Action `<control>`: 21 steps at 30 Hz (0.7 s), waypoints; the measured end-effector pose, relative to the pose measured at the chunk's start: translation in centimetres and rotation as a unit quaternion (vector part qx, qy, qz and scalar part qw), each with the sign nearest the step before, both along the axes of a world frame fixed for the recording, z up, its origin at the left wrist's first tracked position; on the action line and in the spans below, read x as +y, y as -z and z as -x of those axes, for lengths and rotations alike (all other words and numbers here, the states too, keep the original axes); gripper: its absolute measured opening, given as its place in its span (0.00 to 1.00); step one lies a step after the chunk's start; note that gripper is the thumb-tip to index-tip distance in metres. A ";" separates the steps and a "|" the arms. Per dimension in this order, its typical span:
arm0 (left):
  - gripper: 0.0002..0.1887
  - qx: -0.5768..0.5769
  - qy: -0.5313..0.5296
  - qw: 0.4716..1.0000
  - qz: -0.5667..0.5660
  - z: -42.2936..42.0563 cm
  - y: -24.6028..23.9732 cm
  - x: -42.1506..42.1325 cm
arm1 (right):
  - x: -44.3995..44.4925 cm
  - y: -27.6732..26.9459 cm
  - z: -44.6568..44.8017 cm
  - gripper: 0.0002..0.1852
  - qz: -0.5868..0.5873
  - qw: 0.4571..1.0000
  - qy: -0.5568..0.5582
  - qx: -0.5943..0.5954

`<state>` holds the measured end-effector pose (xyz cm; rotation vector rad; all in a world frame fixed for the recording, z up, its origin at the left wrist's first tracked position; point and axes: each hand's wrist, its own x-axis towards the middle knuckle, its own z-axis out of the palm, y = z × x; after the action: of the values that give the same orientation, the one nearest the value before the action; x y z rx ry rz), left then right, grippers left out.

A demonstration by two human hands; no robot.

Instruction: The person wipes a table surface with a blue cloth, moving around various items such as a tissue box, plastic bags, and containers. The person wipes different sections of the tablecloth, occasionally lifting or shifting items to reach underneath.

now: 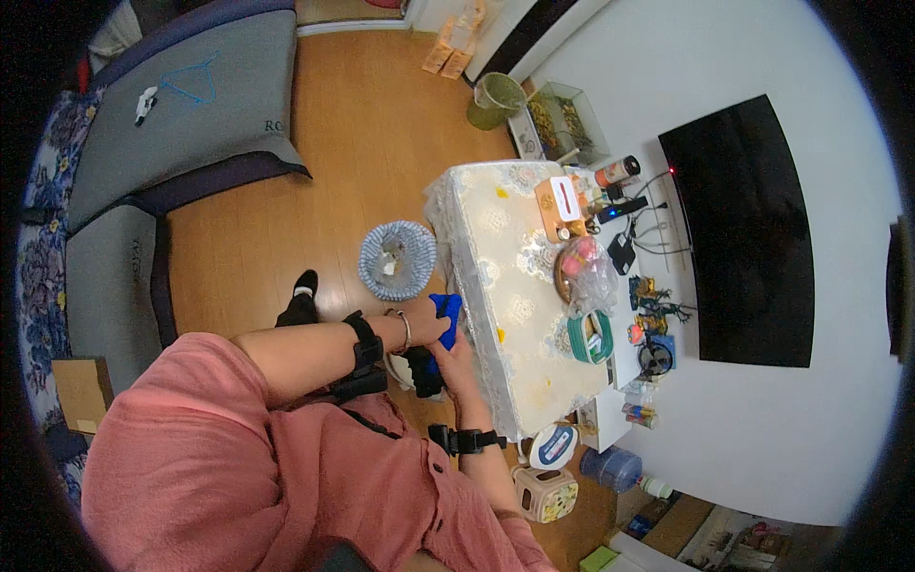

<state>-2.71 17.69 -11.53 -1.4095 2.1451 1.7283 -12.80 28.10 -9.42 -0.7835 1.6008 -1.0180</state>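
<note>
In front of my body, over the floor beside the covered table [511, 286], a bright blue cloth-like item [449, 314] is held between my two hands. My left hand [427, 325], with a bracelet at its wrist, grips it from above. From the table side, my right hand [456, 361] holds its lower part. Fingers cover much of the item, so its exact kind cannot be told. Just beyond my hands stands a trash bin [368, 268] with a blue-and-white striped liner and some litter inside.
On the table are a tissue box [567, 200], a plastic-bagged basket of fruit [586, 266] and a green basket [577, 339]. A television [743, 236] is on the wall. A grey-covered sofa [236, 86] stands left; a green bin [490, 111] is at the back.
</note>
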 end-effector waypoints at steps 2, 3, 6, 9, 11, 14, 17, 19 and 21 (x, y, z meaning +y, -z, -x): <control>0.22 0.032 0.019 0.999 0.033 -1.4 -0.4 -2.1 | -2.1 -0.2 -0.8 0.25 -0.019 0.999 -0.017 -0.019; 0.23 0.044 0.032 0.997 0.046 -2.1 -0.8 -3.1 | -3.2 -0.3 -1.2 0.24 -0.047 0.998 -0.017 -0.029; 0.26 0.012 0.029 0.999 -0.027 -4.6 -2.6 -8.0 | -8.0 -0.9 -3.0 0.22 -0.031 0.995 -0.047 -0.087; 0.30 0.021 0.048 0.999 -0.011 -8.3 -3.5 -14.1 | -14.0 -0.6 -6.6 0.22 -0.077 0.992 -0.026 -0.096; 0.30 0.000 0.042 0.999 -0.001 -10.2 -3.4 -18.2 | -18.1 -0.2 -9.1 0.23 -0.091 0.992 -0.026 -0.080; 0.30 -0.018 0.022 0.999 -0.018 -13.2 -3.1 -23.0 | -23.4 0.1 -12.2 0.27 -0.143 0.986 -0.012 -0.082; 0.28 0.033 -0.044 0.997 -0.060 -14.7 -3.2 -27.0 | -28.3 0.2 -14.0 0.33 -0.063 0.995 -0.022 -0.075; 0.28 0.177 -0.064 0.979 -0.083 -15.1 -3.0 -29.0 | -30.6 0.0 -14.5 0.36 0.023 1.000 -0.005 -0.017; 0.28 0.148 -0.080 0.978 -0.125 -14.6 -2.6 -30.3 | -31.8 -0.4 -13.9 0.38 0.047 0.999 0.000 0.027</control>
<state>11.88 -12.59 -8.92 -1.3641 1.8860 2.3051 1.11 -3.65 -9.05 -0.8818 1.6084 -1.0874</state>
